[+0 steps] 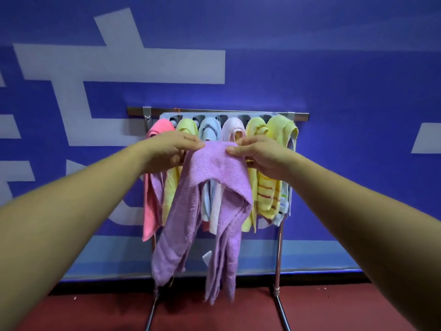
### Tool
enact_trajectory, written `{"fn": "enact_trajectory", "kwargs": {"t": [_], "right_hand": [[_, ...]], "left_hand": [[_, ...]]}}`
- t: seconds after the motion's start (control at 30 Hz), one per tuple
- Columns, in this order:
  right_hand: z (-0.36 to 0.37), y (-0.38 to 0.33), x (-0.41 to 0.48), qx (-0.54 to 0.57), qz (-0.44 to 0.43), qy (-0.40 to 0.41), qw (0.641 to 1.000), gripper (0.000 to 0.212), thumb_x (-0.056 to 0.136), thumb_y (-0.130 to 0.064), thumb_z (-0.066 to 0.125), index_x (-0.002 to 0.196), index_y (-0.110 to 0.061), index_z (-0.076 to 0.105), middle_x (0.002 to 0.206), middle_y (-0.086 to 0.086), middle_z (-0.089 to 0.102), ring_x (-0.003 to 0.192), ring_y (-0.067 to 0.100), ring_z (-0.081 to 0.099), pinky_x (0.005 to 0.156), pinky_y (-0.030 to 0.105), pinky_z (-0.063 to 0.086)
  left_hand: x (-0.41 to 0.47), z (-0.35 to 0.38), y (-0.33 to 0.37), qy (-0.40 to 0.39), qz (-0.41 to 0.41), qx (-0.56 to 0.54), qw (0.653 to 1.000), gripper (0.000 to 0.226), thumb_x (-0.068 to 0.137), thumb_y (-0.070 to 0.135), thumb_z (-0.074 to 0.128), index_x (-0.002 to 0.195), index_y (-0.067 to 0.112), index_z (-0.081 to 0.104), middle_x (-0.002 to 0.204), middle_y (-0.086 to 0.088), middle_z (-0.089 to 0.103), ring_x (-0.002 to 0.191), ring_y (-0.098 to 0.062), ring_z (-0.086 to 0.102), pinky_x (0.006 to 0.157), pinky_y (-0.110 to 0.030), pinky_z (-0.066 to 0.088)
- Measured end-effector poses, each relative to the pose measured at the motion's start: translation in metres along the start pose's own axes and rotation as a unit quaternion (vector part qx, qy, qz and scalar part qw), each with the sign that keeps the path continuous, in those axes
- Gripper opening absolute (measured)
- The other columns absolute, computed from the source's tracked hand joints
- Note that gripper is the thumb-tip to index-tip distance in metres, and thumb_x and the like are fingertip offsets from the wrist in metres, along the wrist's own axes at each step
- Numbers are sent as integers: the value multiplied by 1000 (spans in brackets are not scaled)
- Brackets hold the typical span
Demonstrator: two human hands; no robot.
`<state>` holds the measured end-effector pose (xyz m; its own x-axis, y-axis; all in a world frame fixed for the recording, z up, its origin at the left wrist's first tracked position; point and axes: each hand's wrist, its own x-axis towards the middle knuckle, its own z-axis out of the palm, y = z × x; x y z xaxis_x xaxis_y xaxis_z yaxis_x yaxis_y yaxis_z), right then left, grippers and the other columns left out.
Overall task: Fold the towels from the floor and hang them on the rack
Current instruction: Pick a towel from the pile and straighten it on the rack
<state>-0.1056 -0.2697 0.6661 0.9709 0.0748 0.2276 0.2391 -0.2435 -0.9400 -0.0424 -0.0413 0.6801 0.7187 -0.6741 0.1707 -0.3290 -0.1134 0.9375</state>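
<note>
I hold a purple towel (214,177) up in front of the metal rack (279,249). My left hand (171,149) pinches its top left edge and my right hand (257,154) pinches its top right edge. The towel droops between my hands and its two ends hang down unevenly toward the floor. Behind it, several towels hang side by side on the rack: a pink towel (152,211), a light green towel (170,187), a pale blue towel (207,127), a pale pink towel (232,126) and yellow towels (281,130), one of them striped.
The rack stands against a blue wall (334,80) with large pale lettering. Its legs (281,311) run forward over the dark red floor (95,314). A metal top bar (300,115) spans the rack.
</note>
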Motion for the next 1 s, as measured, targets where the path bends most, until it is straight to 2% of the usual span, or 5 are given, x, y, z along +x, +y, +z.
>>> {"fn": "enact_trajectory", "kwargs": {"t": [0.23, 0.43, 0.7, 0.9, 1.0], "right_hand": [[-17, -29, 77, -169, -52, 96, 980, 20, 76, -25, 86, 77, -11, 71, 65, -3, 54, 51, 5, 44, 49, 19, 32], [-29, -33, 154, -273, -58, 167, 946, 24, 77, -23, 85, 90, -7, 71, 70, 0, 57, 56, 12, 47, 44, 17, 36], [-19, 5, 227, -380, -149, 276, 870, 17, 81, -19, 74, 85, -16, 58, 86, 5, 66, 87, 31, 60, 76, 39, 50], [-26, 21, 220, -591, -185, 285, 732, 16, 91, -28, 61, 99, -26, 75, 101, 6, 61, 101, 33, 51, 79, 39, 37], [-20, 20, 200, -631, -224, 216, 711, 21, 89, -17, 56, 98, -18, 75, 95, 8, 65, 95, 33, 57, 74, 39, 44]], "left_hand": [[80, -55, 20, 108, 74, 282, 950, 13, 92, 28, 65, 91, 15, 69, 88, -3, 65, 80, -15, 53, 81, -34, 42], [148, -75, 19, 176, 39, 400, 899, 16, 94, 27, 65, 100, 12, 69, 78, 3, 58, 62, -10, 47, 54, -25, 35], [205, -97, -15, 298, 43, 481, 823, 11, 86, 32, 71, 88, 22, 70, 97, -9, 72, 99, -30, 63, 86, -36, 50], [198, -94, -42, 285, 145, 559, 765, 19, 82, 25, 72, 96, 17, 62, 96, -9, 60, 94, -31, 55, 81, -38, 45], [179, -85, -44, 257, 172, 515, 799, 12, 85, 17, 66, 98, 19, 67, 96, -4, 71, 93, -28, 64, 80, -36, 50]]}}
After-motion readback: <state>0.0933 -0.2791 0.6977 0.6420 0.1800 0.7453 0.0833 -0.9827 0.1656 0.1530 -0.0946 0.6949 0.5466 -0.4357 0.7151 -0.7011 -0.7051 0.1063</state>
